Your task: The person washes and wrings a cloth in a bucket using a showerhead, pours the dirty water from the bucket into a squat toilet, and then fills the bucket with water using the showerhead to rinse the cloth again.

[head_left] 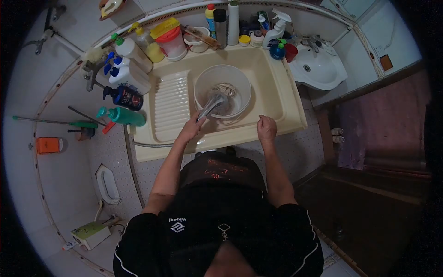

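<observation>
My left hand (191, 128) is closed around the handle of a silver shower head (214, 102), which is tilted down into a white bucket (200, 83). Beneath the head, inside the bucket, lies a bunched pale cloth (225, 88); the head covers part of it, and whether water is running is hard to tell. The bucket stands in the basin of a cream laundry sink (273, 99), right of the ribbed washboard (171, 107). Over the sink's front rim, my right hand (267, 128) is curled into a loose fist, apart from the bucket, with nothing visible in it.
Pump bottles (128, 99) crowd the sink's left side. Along the back stand a red-and-white tub (171, 44), a spray bottle (276, 30) and several other containers. A shower hose (154, 145) runs along the front left rim. A white washbasin (323, 69) is at the right.
</observation>
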Demonstrator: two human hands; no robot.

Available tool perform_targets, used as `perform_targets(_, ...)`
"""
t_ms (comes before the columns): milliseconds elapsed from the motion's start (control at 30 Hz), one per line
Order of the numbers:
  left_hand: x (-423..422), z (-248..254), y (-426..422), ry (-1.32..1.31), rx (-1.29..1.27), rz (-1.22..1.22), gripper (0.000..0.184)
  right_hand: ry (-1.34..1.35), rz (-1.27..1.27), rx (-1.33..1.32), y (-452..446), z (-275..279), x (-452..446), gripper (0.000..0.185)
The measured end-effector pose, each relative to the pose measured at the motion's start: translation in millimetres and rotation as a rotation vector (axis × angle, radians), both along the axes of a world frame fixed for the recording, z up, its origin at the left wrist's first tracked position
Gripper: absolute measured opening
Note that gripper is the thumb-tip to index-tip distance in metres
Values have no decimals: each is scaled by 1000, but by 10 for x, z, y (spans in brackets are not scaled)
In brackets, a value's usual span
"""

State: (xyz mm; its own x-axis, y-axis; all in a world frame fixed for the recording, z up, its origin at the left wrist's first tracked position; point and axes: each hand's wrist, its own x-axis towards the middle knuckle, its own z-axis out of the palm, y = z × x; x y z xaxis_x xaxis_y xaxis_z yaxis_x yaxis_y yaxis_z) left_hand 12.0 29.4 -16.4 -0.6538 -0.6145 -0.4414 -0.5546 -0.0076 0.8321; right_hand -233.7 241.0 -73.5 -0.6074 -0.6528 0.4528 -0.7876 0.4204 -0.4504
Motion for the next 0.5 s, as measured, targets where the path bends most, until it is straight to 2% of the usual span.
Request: perform_targets(500, -1, 49, 31, 11, 10, 8, 49, -23, -14, -11, 0, 38, 20, 12)
